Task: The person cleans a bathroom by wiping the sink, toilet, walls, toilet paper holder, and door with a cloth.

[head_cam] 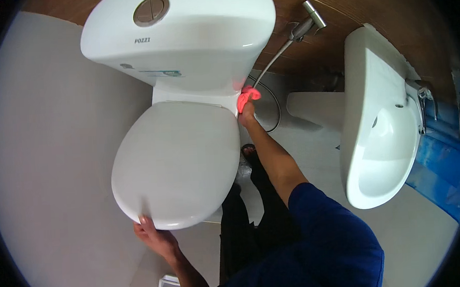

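A white ceramic toilet with its lid (176,162) down stands before me, and its cistern (216,31) carries a two-part flush button (151,10). My left hand (153,235) grips the front left edge of the lid, thumb on top and fingers underneath, out of sight. At the right rear of the bowl, by the base of the cistern, my right hand (247,110) holds a bright pink cloth (247,96) against the ceramic. Part of that hand is covered by the cloth.
A bidet sprayer (304,27) hangs on the brown wall, its metal hose (277,102) looping beside my right hand. To the right are a white washbasin (386,151) with a chrome tap (422,98) and blue wall tiles (441,159). A pale wall (57,133) rises at left.
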The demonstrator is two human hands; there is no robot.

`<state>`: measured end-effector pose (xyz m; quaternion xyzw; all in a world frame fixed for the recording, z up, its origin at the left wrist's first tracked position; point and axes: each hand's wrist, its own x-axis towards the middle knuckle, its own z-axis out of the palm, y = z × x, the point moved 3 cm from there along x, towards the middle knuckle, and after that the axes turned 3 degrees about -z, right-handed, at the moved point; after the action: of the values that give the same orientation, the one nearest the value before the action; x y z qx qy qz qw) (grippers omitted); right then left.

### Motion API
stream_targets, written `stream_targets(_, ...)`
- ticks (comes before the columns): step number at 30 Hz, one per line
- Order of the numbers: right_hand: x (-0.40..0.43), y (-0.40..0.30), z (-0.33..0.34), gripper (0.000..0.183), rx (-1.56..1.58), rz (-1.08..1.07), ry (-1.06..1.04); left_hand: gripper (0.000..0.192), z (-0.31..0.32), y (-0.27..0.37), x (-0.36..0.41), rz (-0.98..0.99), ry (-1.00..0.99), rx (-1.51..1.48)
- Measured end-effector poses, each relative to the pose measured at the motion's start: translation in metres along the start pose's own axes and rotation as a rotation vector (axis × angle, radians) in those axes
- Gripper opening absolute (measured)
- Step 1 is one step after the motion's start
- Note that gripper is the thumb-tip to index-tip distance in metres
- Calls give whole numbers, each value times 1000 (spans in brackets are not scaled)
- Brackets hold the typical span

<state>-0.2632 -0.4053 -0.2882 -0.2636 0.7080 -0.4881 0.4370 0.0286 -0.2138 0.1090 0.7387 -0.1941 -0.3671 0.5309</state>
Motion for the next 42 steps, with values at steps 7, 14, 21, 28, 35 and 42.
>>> stream_targets(7,-132,-249,48,43,879,13,90,31,38,57,26,89,13,-66)
stream_targets(14,-100,-341,21,47,140,-606,167,37,82,92,49,135,35,-3)
stream_targets(21,26,-78,34,60,52,54,-140,38,150,115,81,144,3,87)
stream_targets(28,-209,79,32,49,129,520,-318,42,156,126,105,121,20,224)
stream_targets(35,-300,152,-12,58,-216,370,214,46,214,121,106,156,-120,207)
stream_targets(42,-126,69,9,49,-149,102,-166,46,111,76,84,306,-244,273)
